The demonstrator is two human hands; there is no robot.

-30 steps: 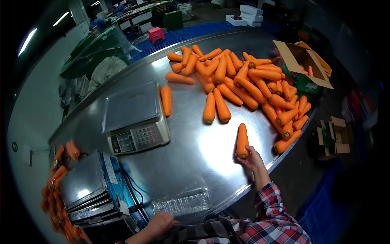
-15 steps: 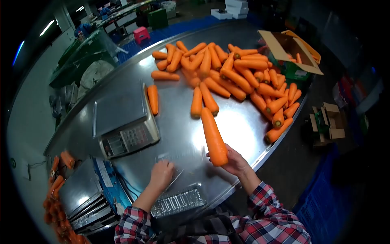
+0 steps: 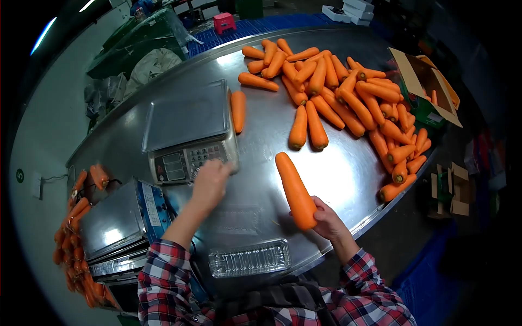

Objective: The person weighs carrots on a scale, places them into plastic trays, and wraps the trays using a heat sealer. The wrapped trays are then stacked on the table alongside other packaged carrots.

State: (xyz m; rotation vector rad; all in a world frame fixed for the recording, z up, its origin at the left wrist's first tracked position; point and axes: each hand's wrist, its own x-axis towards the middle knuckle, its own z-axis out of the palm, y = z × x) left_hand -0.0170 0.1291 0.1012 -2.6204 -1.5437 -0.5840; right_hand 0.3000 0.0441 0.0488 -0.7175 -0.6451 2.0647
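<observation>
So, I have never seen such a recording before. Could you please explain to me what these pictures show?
There is no robot here: a person works bare-handed. Every picture comes from one camera worn on that person's head, looking forward and down. On the metal table lie a large pile of carrots, a scale and, close to the body, a clear plastic tray. The right hand holds one carrot near its thick end. The left hand is blurred at the scale's keypad; I cannot tell whether it touches the keys or holds anything.
</observation>
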